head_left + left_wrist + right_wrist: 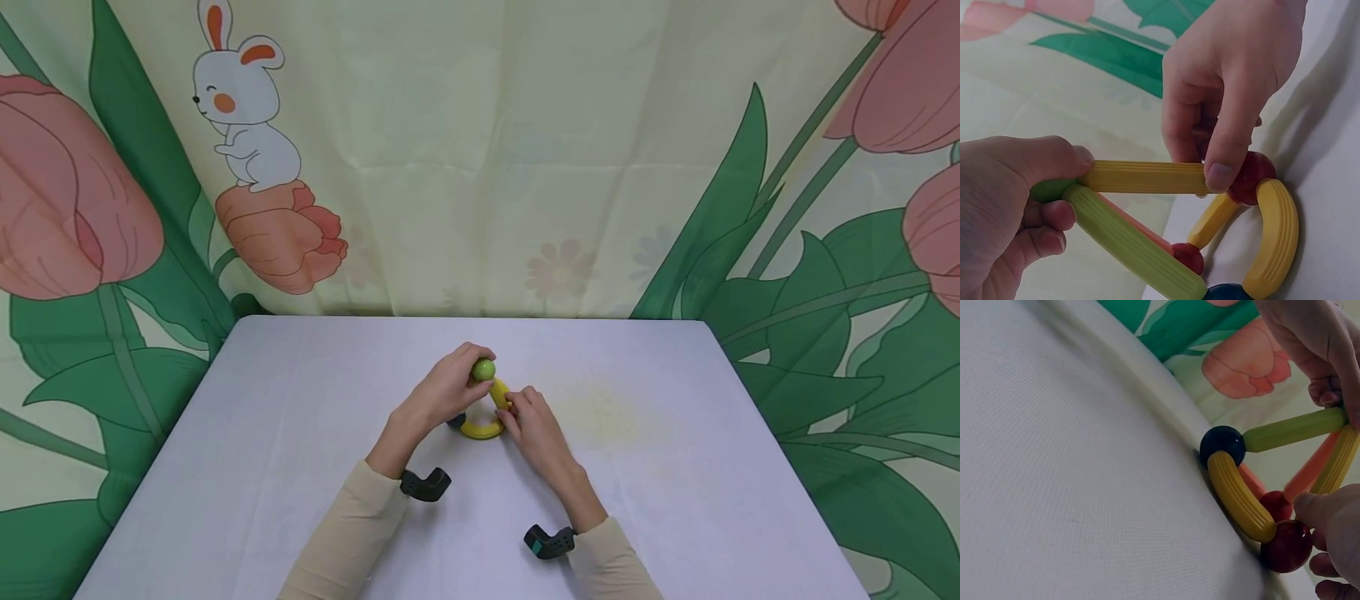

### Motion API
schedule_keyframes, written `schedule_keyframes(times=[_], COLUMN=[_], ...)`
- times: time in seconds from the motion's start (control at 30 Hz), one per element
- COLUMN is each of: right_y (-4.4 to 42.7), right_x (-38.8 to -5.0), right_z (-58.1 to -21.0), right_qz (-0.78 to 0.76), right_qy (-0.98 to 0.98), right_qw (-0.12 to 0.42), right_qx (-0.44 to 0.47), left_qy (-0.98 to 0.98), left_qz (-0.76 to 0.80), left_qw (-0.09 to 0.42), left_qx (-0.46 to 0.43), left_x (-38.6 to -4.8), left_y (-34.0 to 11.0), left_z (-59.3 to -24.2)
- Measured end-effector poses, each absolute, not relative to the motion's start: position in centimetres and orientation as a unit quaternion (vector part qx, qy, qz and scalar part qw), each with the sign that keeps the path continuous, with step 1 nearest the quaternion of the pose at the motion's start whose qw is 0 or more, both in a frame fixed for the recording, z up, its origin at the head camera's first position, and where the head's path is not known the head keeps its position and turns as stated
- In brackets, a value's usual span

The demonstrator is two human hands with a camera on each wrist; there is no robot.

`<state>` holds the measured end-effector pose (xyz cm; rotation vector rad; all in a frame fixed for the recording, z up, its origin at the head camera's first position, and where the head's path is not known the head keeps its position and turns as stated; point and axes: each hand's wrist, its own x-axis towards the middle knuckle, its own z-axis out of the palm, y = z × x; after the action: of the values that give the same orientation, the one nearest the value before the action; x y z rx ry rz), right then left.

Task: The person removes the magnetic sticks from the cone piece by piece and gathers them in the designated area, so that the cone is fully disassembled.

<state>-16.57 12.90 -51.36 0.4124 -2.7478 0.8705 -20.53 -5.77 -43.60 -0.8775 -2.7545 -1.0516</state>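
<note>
Ball-and-stick toy (482,431): on the white table (675,500), with the dark blue ball (1222,445) and the big red ball (1286,546) low down and the green ball (483,369) up high.
My left hand (453,383): thumb and fingers pinch the green ball.
My right hand (536,429): thumb and fingers pinch the straight yellow stick (1144,177) near its low end, close by the big red ball. My thumb hides whether those two touch.
Feel: I think it is light and hard, and won't bend or break easily. The shiny balls may be slippery. The ridges on the sticks should help me grip.
Best place to hold: a stick close to its ball, I guess, because a hard tug could pull them apart.
Boxes or bowls: I can't see any, so nothing sits inside one.
</note>
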Motion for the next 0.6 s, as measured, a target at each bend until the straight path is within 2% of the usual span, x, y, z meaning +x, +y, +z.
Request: schedule_keyframes(times=[0.6], right_y=[12.79], right_x=[-16.57], right_z=[-51.32], right_qz=[0.302], right_qy=[-0.939], right_qw=[0.101], right_qx=[0.13], left_qy=[-0.885], left_qz=[-0.367], left_qw=[0.048], left_qx=[-0.281], left_x=[-20.63], left_y=[-5.93], left_z=[-44.03])
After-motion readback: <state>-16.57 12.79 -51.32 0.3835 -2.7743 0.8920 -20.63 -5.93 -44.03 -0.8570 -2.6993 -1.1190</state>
